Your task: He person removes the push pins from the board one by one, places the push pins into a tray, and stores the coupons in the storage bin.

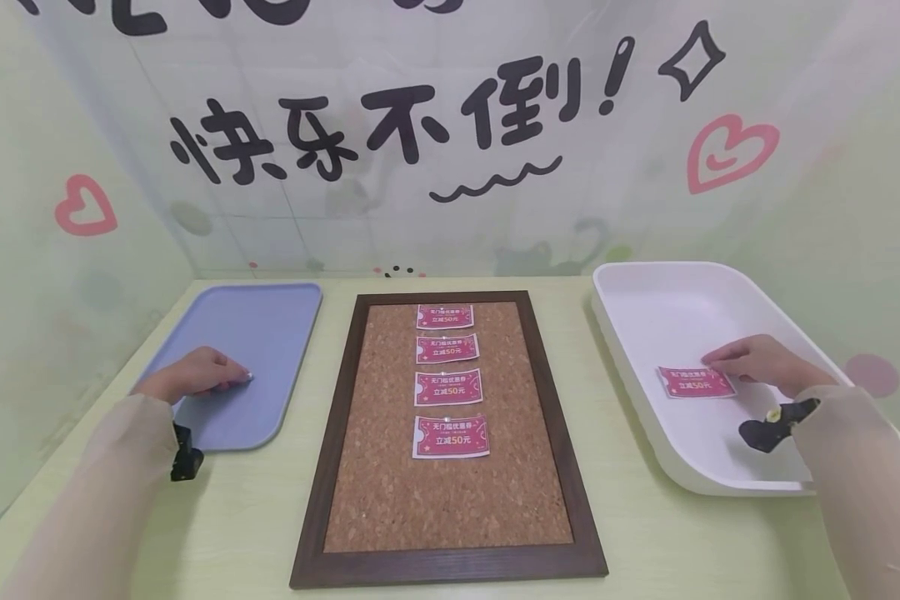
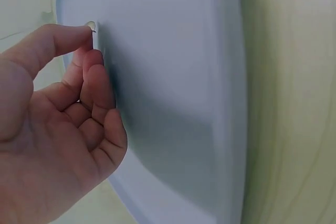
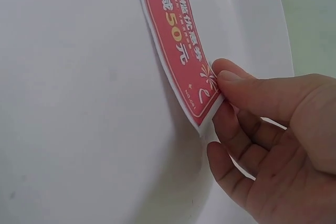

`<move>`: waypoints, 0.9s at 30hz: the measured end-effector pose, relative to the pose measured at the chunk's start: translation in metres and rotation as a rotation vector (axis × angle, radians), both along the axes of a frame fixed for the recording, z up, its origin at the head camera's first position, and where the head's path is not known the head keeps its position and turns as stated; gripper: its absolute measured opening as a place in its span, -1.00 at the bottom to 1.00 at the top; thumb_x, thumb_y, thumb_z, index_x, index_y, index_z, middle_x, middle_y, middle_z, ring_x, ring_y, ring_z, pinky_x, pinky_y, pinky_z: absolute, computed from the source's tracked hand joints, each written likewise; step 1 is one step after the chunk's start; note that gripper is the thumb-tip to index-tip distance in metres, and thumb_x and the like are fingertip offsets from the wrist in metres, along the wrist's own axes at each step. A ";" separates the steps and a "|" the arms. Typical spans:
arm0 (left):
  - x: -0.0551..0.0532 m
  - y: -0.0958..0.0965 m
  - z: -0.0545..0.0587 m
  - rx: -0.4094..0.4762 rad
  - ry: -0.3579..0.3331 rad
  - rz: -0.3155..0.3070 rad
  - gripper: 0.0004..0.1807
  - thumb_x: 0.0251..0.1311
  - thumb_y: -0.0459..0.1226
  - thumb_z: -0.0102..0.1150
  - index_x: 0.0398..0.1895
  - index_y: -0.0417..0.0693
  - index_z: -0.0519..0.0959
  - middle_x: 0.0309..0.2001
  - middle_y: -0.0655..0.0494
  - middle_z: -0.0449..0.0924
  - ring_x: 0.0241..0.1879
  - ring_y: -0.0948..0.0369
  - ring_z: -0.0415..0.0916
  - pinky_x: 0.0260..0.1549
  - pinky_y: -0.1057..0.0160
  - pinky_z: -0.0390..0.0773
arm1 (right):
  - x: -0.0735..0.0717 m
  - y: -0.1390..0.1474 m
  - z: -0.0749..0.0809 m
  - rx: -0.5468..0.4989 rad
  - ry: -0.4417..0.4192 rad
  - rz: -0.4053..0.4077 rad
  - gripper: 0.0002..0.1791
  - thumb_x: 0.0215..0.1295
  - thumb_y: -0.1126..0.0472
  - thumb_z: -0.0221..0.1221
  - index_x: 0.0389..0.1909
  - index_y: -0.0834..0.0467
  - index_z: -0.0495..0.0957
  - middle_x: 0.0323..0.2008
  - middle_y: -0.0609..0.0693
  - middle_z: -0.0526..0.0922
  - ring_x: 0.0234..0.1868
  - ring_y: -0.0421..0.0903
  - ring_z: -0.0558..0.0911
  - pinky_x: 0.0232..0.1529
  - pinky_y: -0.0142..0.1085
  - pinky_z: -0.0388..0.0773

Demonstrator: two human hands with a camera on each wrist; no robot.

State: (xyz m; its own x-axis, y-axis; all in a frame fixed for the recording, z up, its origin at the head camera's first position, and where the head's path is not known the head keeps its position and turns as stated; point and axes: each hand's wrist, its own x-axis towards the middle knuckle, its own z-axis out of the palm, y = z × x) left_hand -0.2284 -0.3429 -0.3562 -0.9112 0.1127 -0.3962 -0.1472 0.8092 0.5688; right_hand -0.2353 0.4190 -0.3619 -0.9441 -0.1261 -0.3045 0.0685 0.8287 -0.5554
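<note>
Over the blue tray (image 1: 270, 325) on the left, my left hand (image 1: 204, 372) pinches a thumbtack (image 2: 91, 25) between thumb and index finger. The tack's small shiny head shows at the fingertips. In the white basin on the right, my right hand (image 1: 768, 362) holds a pink paper coupon (image 1: 696, 382) by its right end. Thumb and fingers grip that corner in the right wrist view, and the coupon (image 3: 176, 40) bends slightly, printed side up. Between the hands lies a framed cork board (image 1: 450, 508) with several like coupons (image 1: 451, 437) pinned in a column.
The deep white basin (image 1: 675, 292) has a raised rim on all sides. A dark wooden frame (image 1: 450, 567) edges the cork board. Behind the pale table (image 1: 240, 533) hangs a printed backdrop (image 1: 390, 233) with lettering and hearts.
</note>
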 end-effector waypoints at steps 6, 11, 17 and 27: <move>0.001 0.000 -0.001 0.020 0.008 -0.007 -0.74 0.13 -0.21 0.11 -0.69 -0.04 0.44 -0.70 0.24 0.27 -0.65 0.31 0.20 -0.62 0.34 0.22 | 0.000 0.002 -0.003 0.004 0.012 0.000 -0.54 0.23 0.15 0.15 0.01 0.43 0.46 -0.10 0.30 0.53 -0.19 -0.03 0.44 -0.28 -0.31 0.45; 0.001 0.000 -0.002 0.021 0.015 -0.012 -0.72 0.13 -0.21 0.11 -0.71 -0.02 0.40 -0.70 0.24 0.26 -0.67 0.32 0.18 -0.63 0.35 0.21 | 0.000 0.003 -0.003 0.006 0.006 -0.005 -0.53 0.24 0.15 0.13 0.03 0.43 0.44 -0.07 0.34 0.50 -0.15 0.04 0.43 -0.28 -0.30 0.44; 0.001 0.000 -0.002 0.010 0.007 -0.007 -0.72 0.14 -0.18 0.11 -0.68 -0.05 0.44 -0.70 0.24 0.27 -0.65 0.30 0.19 -0.61 0.34 0.22 | 0.001 0.004 -0.002 -0.005 -0.003 -0.017 -0.52 0.25 0.15 0.11 0.06 0.44 0.41 -0.07 0.35 0.49 -0.15 0.06 0.44 -0.27 -0.29 0.46; 0.003 -0.004 0.001 -0.033 0.073 -0.063 -0.65 0.18 -0.18 0.08 -0.33 -0.38 0.59 -0.51 0.15 0.47 -0.47 0.24 0.32 -0.45 0.30 0.33 | 0.009 0.000 0.009 -0.034 0.070 0.022 -0.51 0.29 0.19 0.07 0.09 0.50 0.34 0.05 0.48 0.37 -0.12 0.08 0.51 -0.21 -0.16 0.50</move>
State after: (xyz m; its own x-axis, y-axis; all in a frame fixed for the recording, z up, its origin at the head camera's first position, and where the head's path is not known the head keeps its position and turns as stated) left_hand -0.2254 -0.3465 -0.3552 -0.9293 0.1587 -0.3334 -0.0548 0.8338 0.5494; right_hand -0.2261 0.4188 -0.3527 -0.9598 -0.1563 -0.2330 0.0104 0.8100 -0.5863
